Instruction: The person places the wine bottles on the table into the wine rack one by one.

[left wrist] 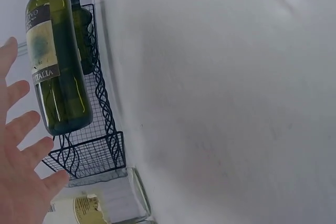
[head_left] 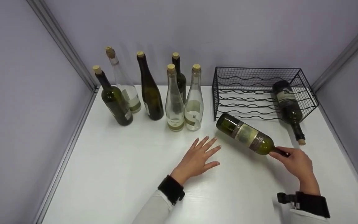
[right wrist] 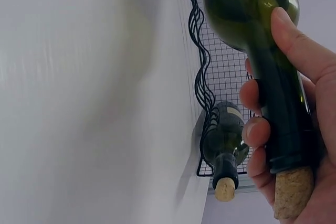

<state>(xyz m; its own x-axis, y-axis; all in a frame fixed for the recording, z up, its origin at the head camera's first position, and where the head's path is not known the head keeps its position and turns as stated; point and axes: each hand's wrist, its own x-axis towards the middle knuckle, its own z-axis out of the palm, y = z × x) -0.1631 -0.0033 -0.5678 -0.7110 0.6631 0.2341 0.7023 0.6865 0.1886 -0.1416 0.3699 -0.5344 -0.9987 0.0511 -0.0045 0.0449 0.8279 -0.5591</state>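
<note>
A green wine bottle (head_left: 246,135) with a cream and dark label is held by its neck in my right hand (head_left: 297,161), tilted with its base toward the rack. In the right wrist view, my fingers (right wrist: 257,132) wrap round the neck and the cork (right wrist: 294,192) shows below them. My left hand (head_left: 196,158) is spread near the bottle's base, apart from it, holding nothing. Behind the bottle stands a black wire wine rack (head_left: 244,117) with wavy rails. Another dark corked bottle (head_left: 286,102) lies at the rack's right end, its neck sticking out toward the front.
Several corked bottles stand upright at the back left of the white table (head_left: 120,174). Nearest the rack are a clear bottle (head_left: 194,107) and another clear bottle (head_left: 175,107); a dark green bottle (head_left: 117,105) is at the far left. Grey walls enclose the back and sides.
</note>
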